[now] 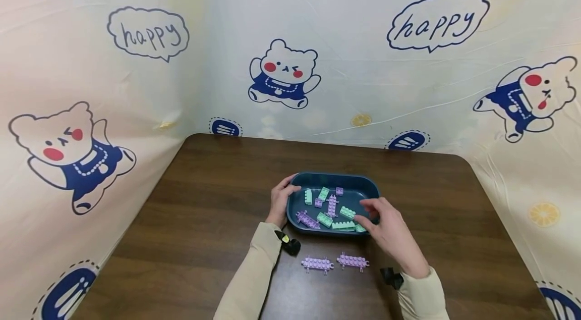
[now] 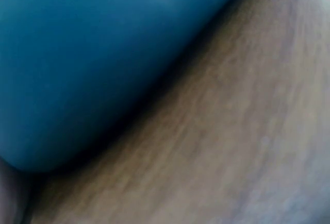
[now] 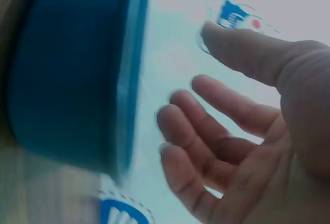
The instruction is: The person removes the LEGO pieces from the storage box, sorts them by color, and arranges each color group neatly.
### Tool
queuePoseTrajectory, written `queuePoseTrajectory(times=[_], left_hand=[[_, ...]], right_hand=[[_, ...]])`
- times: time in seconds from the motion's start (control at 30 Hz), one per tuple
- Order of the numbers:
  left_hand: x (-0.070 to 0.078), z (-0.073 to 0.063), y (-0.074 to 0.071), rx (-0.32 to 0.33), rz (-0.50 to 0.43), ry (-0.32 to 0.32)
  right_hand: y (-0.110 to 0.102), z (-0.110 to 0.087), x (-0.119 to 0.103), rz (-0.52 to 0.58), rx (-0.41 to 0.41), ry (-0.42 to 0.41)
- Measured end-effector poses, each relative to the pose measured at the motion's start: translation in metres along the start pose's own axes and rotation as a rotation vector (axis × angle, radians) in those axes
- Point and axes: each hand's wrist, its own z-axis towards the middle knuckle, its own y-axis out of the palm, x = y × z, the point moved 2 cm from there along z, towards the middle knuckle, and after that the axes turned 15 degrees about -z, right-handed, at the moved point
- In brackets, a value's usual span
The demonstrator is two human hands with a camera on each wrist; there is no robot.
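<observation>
A dark blue tray (image 1: 336,175) holds mint-green bricks (image 1: 343,225) and purple bricks (image 1: 332,206). My left hand (image 1: 278,202) grips its left end, the thumb lying over the rim. In the left wrist view only the tray's blurred outer wall (image 2: 93,64) shows; that hand's fingers are hidden. Over the tray's right end is my right hand (image 1: 386,224), thumb and fingers spread apart. Beside the tray wall (image 3: 72,80) in the right wrist view, the right hand (image 3: 247,126) has loosely bent fingers with nothing between them.
Two long purple pieces with side pegs, a left one (image 1: 317,263) and a right one (image 1: 353,261), lie on the brown wooden table (image 1: 204,209) in front of the tray. A printed cloth (image 1: 345,83) with cartoon bears hangs behind and beside the table.
</observation>
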Motion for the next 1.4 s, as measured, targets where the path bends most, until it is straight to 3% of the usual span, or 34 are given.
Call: queuePoseTrajectory(times=[0.2,0.5,0.77,1.2,1.4], left_hand=[[-0.001,0.001,-0.001,-0.006,0.000,-0.001],[0.001,0.001,0.000,-0.008,-0.007,0.009],[-0.002,0.000,0.001,-0.010,0.009,-0.008],[-0.002,0.002,0.000,-0.013,0.011,0.000],[-0.003,0.002,-0.001,-0.013,0.001,0.005]], right_hand=[[0.022,0.031,-0.003,-0.085,-0.054,-0.037],[0.046,0.059,0.000,-0.140,-0.130,-0.030],[0.045,0.055,0.002,-0.145,-0.204,0.011],[0.061,0.068,0.003,-0.165,-0.181,-0.004],[0.065,0.068,-0.001,-0.172,-0.162,-0.131]])
